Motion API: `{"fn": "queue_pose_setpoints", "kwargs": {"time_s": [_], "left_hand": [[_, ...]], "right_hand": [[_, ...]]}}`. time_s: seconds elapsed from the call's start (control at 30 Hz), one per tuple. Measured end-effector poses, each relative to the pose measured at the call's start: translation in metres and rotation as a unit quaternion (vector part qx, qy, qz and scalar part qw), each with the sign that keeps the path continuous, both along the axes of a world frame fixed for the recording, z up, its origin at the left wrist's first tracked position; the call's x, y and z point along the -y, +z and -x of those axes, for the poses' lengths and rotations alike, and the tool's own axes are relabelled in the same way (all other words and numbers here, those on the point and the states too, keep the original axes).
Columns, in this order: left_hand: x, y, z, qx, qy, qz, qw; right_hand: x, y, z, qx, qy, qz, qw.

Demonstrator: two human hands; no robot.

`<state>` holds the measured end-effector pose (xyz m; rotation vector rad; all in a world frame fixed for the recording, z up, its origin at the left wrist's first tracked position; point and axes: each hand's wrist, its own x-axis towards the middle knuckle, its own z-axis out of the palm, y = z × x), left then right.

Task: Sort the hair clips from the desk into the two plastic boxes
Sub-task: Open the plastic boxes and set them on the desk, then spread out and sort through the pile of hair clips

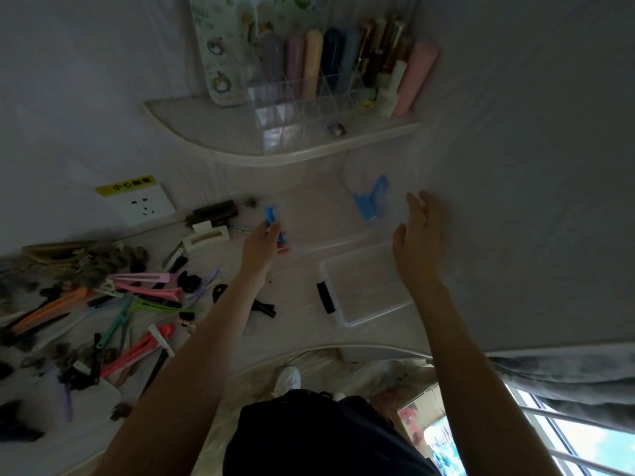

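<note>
My left hand (263,243) is closed around a small blue hair clip (273,219), held over the near-left edge of a clear plastic box (319,221). That box's raised lid carries a blue latch (372,199). My right hand (417,235) hovers with fingers spread beside that lid, holding nothing. A second clear box with a black latch (364,286) lies in front, between my arms. A pile of hair clips (113,304) in pink, orange, green, black and purple covers the desk at the left.
A white corner shelf (275,152) above the desk holds a clear organiser with coloured tubes. A wall socket (142,202) sits at the left. The desk's curved front edge (309,352) runs below the boxes. A window shows at the bottom right.
</note>
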<state>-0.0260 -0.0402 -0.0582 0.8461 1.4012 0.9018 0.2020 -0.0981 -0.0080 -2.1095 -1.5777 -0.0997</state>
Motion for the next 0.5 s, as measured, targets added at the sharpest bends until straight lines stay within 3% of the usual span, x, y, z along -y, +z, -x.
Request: {"fn": "queue_pose_setpoints", "kwargs": {"time_s": [0.07,0.2,0.33,0.5], "left_hand": [[0.0,-0.002,0.0,-0.004,-0.002,0.002,1.0],[0.0,-0.006,0.008,-0.054,-0.038,0.019,0.998],[0.012,-0.003,0.017,-0.115,-0.078,0.008,0.99],[0.052,0.004,0.042,-0.125,0.025,-0.06,0.99]], "right_hand": [[0.002,-0.002,-0.006,0.08,0.013,0.008,0.997],[0.003,0.0,-0.008,0.138,0.018,0.036,0.99],[0.01,0.001,0.0,0.113,0.039,0.032,0.992],[0.029,-0.002,0.042,0.037,0.186,-0.017,0.982]]}}
